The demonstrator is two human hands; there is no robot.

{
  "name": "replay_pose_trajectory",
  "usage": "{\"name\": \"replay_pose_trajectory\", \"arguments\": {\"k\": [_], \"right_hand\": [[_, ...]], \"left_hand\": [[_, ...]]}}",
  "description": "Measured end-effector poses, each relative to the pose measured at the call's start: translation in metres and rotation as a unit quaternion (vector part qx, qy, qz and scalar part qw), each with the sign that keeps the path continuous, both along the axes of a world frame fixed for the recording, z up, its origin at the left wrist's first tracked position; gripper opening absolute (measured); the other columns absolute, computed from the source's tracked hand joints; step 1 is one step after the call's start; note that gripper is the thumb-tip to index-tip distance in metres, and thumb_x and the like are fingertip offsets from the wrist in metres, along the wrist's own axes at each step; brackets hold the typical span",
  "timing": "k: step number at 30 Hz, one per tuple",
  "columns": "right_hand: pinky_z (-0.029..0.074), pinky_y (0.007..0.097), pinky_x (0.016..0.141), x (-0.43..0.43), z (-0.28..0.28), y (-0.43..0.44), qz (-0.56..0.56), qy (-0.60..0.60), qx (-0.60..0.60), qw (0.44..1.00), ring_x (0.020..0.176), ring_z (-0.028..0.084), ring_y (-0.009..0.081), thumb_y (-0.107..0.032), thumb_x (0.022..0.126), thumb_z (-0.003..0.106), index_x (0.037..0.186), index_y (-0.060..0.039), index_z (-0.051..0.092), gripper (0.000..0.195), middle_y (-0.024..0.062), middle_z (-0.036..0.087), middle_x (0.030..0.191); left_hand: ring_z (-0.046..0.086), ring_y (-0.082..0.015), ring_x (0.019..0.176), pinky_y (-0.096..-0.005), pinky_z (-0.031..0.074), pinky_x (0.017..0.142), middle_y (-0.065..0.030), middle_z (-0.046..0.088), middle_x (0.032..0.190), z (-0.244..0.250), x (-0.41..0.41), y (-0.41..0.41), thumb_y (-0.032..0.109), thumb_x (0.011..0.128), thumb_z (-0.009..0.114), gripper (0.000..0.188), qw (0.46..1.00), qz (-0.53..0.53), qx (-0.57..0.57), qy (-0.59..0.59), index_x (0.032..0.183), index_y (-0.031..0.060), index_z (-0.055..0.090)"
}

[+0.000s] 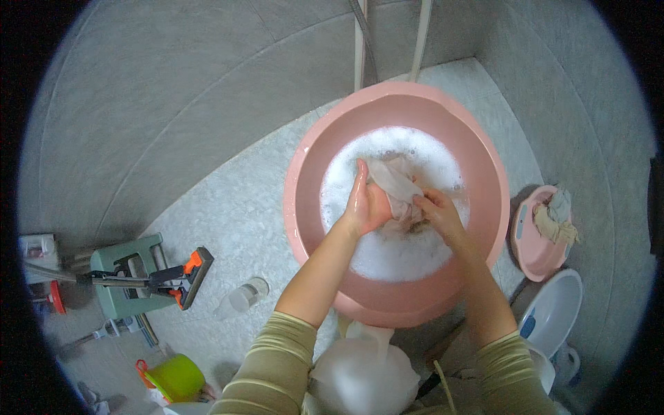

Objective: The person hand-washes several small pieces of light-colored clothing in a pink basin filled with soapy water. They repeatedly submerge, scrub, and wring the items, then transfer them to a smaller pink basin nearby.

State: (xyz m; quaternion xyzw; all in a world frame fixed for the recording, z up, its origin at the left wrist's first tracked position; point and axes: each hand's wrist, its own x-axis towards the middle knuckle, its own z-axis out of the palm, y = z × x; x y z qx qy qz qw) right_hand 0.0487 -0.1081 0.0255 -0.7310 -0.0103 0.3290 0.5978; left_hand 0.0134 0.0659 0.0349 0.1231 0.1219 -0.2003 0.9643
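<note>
A large pink plastic basin (pixel 480 176) stands before me, holding water topped with white suds (pixel 399 262). Over its middle, a wet whitish cloth (pixel 395 182) is draped across the fingers of my left hand (pixel 367 207), whose thumb points up and away from it. The cloth hides those fingertips. From the other side my right hand (pixel 440 211) pinches the cloth's edge between thumb and fingers. Part of the cloth hangs down into the murky water, where its lower end cannot be made out.
Right of the basin are a small pink basin (pixel 534 259) with crumpled cloths (pixel 557 223) and a tilted white basin (pixel 557 311). Left are a clear bottle (pixel 244 296), a green stool (pixel 109 280), an orange-and-black mop head (pixel 197 277) and a lime-green container (pixel 179 377). Walls rise behind.
</note>
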Motion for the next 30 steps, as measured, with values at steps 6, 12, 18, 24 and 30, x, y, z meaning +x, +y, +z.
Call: {"name": "replay_pose_trajectory", "arguments": {"k": [6, 12, 18, 24, 30], "right_hand": [[0.043, 0.0253, 0.068, -0.035, -0.009, 0.019, -0.184, 0.234, 0.134, 0.945, 0.075, 0.055, 0.0136, -0.043, 0.083, 0.055, 0.085, -0.0042, 0.060, 0.039, 0.0049, 0.059, 0.079], [0.045, 0.0232, 0.059, -0.041, 0.023, 0.057, -0.285, 0.378, 0.425, 0.771, 0.061, 0.054, 0.0153, -0.053, 0.081, 0.054, 0.076, -0.0094, 0.058, 0.044, 0.0018, 0.057, 0.070], [0.048, 0.0289, 0.067, -0.021, -0.042, 0.024, -0.017, 0.384, 0.607, 0.696, 0.068, 0.055, 0.0132, -0.045, 0.086, 0.048, 0.083, -0.0105, 0.053, 0.035, 0.0012, 0.053, 0.072], [0.046, 0.0322, 0.079, -0.043, 0.010, 0.056, -0.331, 0.237, 0.294, 0.865, 0.091, 0.051, 0.0152, -0.042, 0.086, 0.048, 0.107, -0.0101, 0.047, 0.038, 0.0022, 0.052, 0.100], [0.042, 0.0356, 0.088, -0.048, 0.006, 0.037, -0.197, 0.330, 0.469, 0.795, 0.104, 0.048, 0.0211, -0.034, 0.090, 0.044, 0.118, -0.0096, 0.044, 0.038, 0.0075, 0.050, 0.112]], "left_hand": [[0.050, -0.0249, 0.102, -0.0338, 0.041, 0.084, -0.0104, 0.053, 0.113, -0.004, -0.009, -0.001, 0.025, 0.083, 0.061, 0.042, 0.861, -0.015, 0.508, -0.039, 0.118, 0.0069, 0.048], [0.056, -0.0242, 0.072, -0.0312, 0.046, 0.065, -0.0089, 0.056, 0.086, 0.022, -0.035, -0.020, 0.009, 0.069, 0.072, 0.016, 0.618, 0.112, 0.727, -0.279, 0.075, 0.0038, 0.058], [0.056, -0.0262, 0.064, -0.0325, 0.046, 0.057, -0.0079, 0.054, 0.064, 0.032, -0.056, -0.060, 0.015, 0.068, 0.071, 0.021, 0.479, 0.158, 0.779, -0.373, 0.060, 0.0080, 0.053], [0.058, -0.0254, 0.057, -0.0362, 0.046, 0.056, -0.0136, 0.060, 0.066, -0.005, 0.002, -0.019, 0.023, 0.083, 0.055, 0.024, 0.587, -0.021, 0.809, -0.027, 0.069, 0.0053, 0.063], [0.057, -0.0285, 0.082, -0.0340, 0.046, 0.071, -0.0144, 0.059, 0.091, -0.005, -0.034, -0.036, 0.021, 0.081, 0.060, 0.022, 0.638, 0.054, 0.750, -0.168, 0.092, 0.0024, 0.056]]}}
